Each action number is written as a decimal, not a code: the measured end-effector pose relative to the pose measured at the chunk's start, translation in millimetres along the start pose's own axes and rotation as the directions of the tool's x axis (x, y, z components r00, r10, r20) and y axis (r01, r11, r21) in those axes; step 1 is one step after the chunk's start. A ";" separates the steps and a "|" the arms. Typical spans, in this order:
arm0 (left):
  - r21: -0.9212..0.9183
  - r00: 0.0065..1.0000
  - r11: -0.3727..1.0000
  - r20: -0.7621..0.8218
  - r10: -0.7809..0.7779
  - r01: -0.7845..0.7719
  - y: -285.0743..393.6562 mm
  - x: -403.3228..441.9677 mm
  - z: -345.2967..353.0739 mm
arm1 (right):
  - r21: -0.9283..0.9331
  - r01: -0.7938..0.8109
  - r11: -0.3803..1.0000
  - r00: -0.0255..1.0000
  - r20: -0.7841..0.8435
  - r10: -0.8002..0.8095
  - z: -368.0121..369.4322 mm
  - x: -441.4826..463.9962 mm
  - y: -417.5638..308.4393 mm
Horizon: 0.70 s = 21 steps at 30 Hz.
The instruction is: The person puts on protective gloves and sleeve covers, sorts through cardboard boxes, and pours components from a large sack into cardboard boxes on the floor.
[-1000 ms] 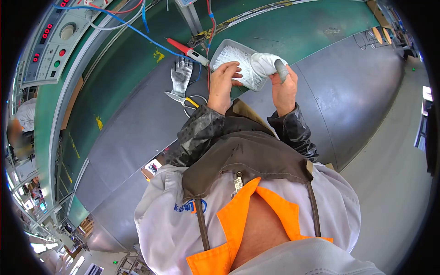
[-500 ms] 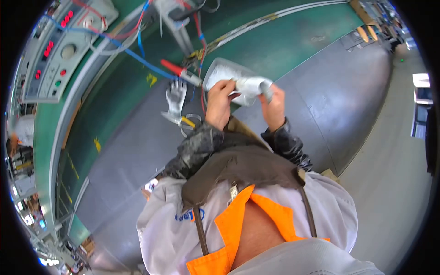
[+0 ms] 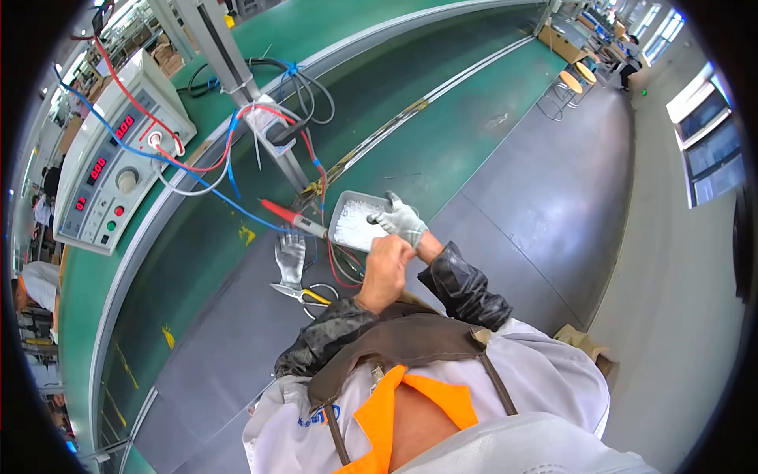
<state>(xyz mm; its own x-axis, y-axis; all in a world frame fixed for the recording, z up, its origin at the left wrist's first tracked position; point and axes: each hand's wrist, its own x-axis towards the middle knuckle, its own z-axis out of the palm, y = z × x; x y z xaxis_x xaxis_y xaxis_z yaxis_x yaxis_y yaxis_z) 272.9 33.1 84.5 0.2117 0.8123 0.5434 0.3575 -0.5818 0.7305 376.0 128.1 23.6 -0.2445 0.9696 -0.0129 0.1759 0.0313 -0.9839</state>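
A white-and-grey work glove [image 3: 409, 223] now covers my right hand [image 3: 401, 218], whose fingers are spread beside the tray. Bare and closed, my left hand [image 3: 384, 272] pinches at the glove's cuff by the right wrist; its fingertips are partly hidden. Just beyond both hands sits a grey plastic tray [image 3: 338, 212] with small white pieces [image 3: 357, 225] in it. A second glove [image 3: 290, 259] lies flat to the left. Below that glove are scissors [image 3: 294, 291] and a yellow-handled tool [image 3: 317, 297], partly overlapping.
A red-and-white probe [image 3: 294, 213] on a blue wire lies against the tray's left side. A tester with red digits [image 3: 118, 170] stands at the upper left, its cables looping round a metal post [image 3: 272, 142]. Stools [image 3: 570, 82] and a person [image 3: 630, 62] are far off.
The glove, earlier held between both hands over the tray, is now on my right hand. My left hand has moved down to its cuff. The view has tilted up.
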 end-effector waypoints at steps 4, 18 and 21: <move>-0.013 0.995 0.999 0.095 0.043 -0.042 8.1 1.7 3.5 | 0.828 -0.209 0.521 0.977 0.151 0.151 7.2 2.8 5.5; -0.755 0.797 0.442 0.173 -0.578 0.484 -33.7 1.3 13.8 | 0.493 -0.109 0.863 0.971 -0.134 0.199 7.0 35.5 39.1; -0.574 0.795 0.555 0.361 -0.488 0.602 -34.2 2.4 10.9 | 0.801 -0.260 0.539 0.954 0.127 0.272 -0.6 20.8 43.6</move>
<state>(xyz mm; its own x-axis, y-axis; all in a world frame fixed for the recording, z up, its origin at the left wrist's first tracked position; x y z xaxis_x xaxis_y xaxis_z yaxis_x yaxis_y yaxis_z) 271.2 55.4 56.4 0.3224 0.9437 -0.0741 -0.1959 0.1431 0.9701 379.2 149.8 -19.5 -0.3063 0.9027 -0.3021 -0.6058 -0.4297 -0.6696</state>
